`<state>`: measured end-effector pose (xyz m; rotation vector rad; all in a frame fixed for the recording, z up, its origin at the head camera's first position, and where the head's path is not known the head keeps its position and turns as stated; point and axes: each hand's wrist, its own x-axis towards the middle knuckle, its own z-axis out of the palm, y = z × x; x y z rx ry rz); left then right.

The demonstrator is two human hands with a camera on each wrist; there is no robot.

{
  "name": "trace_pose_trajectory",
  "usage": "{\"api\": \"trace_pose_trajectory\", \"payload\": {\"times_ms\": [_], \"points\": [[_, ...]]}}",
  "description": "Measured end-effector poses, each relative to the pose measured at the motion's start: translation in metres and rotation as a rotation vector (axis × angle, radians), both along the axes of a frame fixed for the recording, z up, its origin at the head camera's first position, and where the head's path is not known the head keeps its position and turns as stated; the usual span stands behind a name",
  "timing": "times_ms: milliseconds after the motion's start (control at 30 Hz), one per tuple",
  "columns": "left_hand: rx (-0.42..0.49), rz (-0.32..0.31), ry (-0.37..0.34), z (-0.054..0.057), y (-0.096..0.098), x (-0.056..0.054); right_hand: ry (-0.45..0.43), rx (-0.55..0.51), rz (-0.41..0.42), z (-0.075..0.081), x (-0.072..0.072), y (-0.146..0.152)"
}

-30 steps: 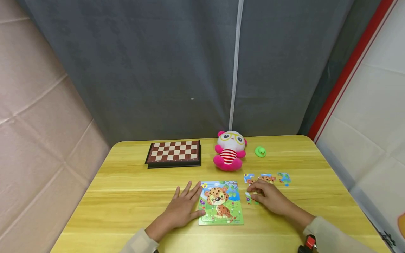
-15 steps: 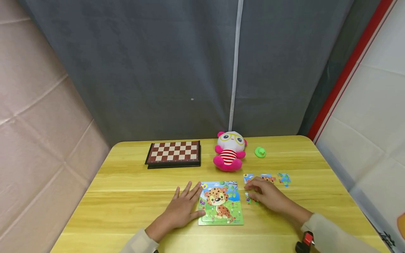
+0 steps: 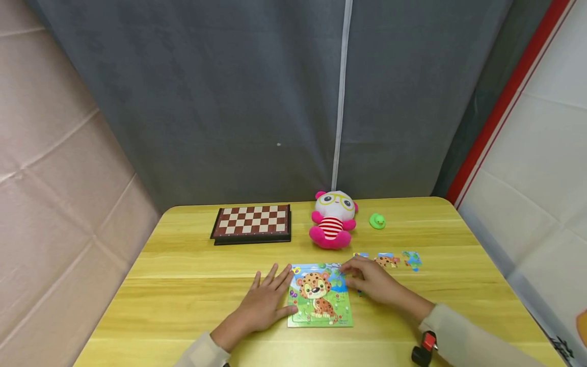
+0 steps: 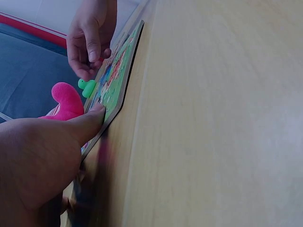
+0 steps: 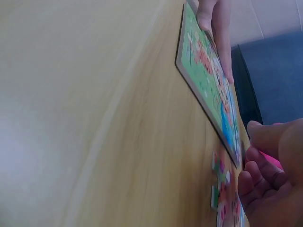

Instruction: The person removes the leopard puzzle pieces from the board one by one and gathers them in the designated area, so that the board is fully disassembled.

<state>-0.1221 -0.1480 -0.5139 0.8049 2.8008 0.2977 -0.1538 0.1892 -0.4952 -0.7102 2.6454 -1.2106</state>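
Note:
A leopard jigsaw puzzle [image 3: 319,295] in a green-edged board lies flat on the table. My left hand [image 3: 266,299] rests on its left edge with fingers spread; in the left wrist view the thumb presses the board's rim. At the board's upper right corner is my right hand [image 3: 371,279], its fingers loosely bent. Nothing shows between its thumb and fingers in the right wrist view, where the hand [image 5: 272,175] hovers beside the board. Loose puzzle pieces [image 3: 387,260] lie right of the board, some partly hidden under the right hand.
Behind the puzzle sit a pink-and-white plush panda [image 3: 333,220] and a green toy duck [image 3: 377,221]. A folded chessboard [image 3: 251,223] lies at the back left of the wooden table [image 3: 183,290]. A grey curtain [image 3: 220,112] hangs behind.
My right hand has moved left from above the loose pieces to the board's upper right corner. The left hand and the board have stayed in place.

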Motion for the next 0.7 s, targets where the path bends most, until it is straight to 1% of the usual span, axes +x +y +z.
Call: {"api": "trace_pose_trajectory", "payload": {"times_ms": [367,700], "points": [[-0.013,-0.001,0.003,0.001,0.001,0.0,-0.054,-0.042,0.021,0.002,-0.001,-0.034],[-0.015,0.002,0.004,0.001,0.0,0.0,-0.061,-0.054,0.027,-0.003,0.002,-0.057]]}}
